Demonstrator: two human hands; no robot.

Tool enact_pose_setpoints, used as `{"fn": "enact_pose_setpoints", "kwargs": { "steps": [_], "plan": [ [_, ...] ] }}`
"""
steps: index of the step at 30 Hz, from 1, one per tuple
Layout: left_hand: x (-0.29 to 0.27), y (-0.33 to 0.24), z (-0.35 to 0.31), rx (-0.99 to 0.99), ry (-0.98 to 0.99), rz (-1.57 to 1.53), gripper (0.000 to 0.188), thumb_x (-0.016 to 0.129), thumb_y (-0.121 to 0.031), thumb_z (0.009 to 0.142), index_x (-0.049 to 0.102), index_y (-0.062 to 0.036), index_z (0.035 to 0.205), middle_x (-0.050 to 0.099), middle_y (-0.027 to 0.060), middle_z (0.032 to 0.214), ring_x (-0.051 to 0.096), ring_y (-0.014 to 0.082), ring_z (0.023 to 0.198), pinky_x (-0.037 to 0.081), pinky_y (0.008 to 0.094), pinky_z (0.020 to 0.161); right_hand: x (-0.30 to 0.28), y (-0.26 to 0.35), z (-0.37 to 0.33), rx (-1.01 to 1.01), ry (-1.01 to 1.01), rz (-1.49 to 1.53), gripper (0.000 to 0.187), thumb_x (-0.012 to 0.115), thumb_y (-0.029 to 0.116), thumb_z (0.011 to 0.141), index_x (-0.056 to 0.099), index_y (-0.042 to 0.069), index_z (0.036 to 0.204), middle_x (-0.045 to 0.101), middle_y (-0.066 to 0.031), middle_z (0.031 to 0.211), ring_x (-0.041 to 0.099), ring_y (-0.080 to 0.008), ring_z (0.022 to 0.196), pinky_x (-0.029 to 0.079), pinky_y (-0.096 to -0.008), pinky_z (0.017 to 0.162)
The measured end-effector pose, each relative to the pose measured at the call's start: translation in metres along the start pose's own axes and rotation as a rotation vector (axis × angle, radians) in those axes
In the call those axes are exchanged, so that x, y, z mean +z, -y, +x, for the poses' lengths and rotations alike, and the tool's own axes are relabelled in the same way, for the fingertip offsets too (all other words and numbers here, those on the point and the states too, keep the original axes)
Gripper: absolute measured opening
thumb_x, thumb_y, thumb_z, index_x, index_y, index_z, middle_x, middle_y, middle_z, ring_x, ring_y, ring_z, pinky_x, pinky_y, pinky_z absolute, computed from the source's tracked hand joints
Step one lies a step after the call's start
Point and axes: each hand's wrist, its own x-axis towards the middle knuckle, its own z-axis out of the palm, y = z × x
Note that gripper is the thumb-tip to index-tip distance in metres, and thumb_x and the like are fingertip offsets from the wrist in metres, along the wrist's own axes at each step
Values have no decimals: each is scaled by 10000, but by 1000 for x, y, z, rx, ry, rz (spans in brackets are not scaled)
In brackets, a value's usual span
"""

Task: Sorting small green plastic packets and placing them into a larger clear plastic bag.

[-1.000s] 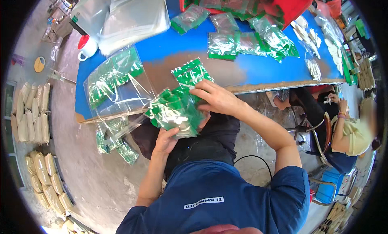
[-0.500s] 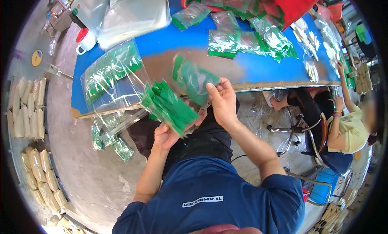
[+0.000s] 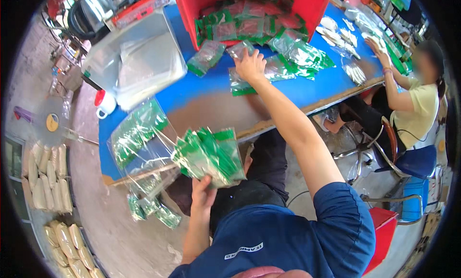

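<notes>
My left hand [image 3: 203,194] is closed around the lower edge of a fanned stack of green-and-clear plastic packets [image 3: 209,153], held above my lap in front of the table edge. Across the table, my right hand [image 3: 250,67] has its fingers curled onto a small flat plastic packet [image 3: 236,50] near the mouth of the red bin; its fingertips are partly hidden. More packets [image 3: 278,69] lie just right of that hand. A large clear bag [image 3: 168,134] containing green packets rests at the table's left end, next to the held stack.
A red bin [image 3: 187,14] full of packets stands on the blue table [image 3: 175,93]. Clear plastic sheets [image 3: 149,67] and a white mug [image 3: 104,104] are at the left. Wrapped packets [image 3: 153,211] sit below the table edge. A co-worker [image 3: 408,93] sits at right beside white pieces [image 3: 341,38].
My right hand has moved from beside the stack to the packets by the bin. The packet it held is no longer apart from the stack. The view has shifted, showing more of the bin.
</notes>
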Motion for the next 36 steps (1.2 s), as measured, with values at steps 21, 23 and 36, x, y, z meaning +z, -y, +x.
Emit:
{"fn": "enact_pose_setpoints", "kwargs": {
  "steps": [21, 23, 36],
  "plan": [
    [-32, 6, -8, -115, -71, -153, 687, 740, -58, 818, 406, -35, 1419, 556, 95, 1336, 537, 269, 1249, 418, 451, 1081, -79, -44, -95, -1202, 350, 41, 339, 572, 249, 942, 542, 57, 1220, 526, -135, 1364, 511, -321, 1257, 424, -447, 1037],
    [-30, 3, -4, -83, -57, -114, 713, 754, -74, 804, 407, -21, 1425, 536, 106, 1375, 512, 286, 1281, 392, 475, 1108, -94, -29, -135, -1143, 487, 400, 295, 571, 240, 943, 581, 13, 1132, 588, -166, 1243, 563, -345, 1150, 465, -440, 974],
    [-45, 19, 0, -118, -13, -317, 613, 701, -48, 846, 441, -25, 1400, 547, 113, 1367, 523, 272, 1275, 396, 452, 1111, -82, -32, -184, -441, 77, 20, 486, 564, 379, 948, 575, -5, 1245, 528, -245, 1327, 443, -465, 1260, 289, -627, 1049]
  ]
}}
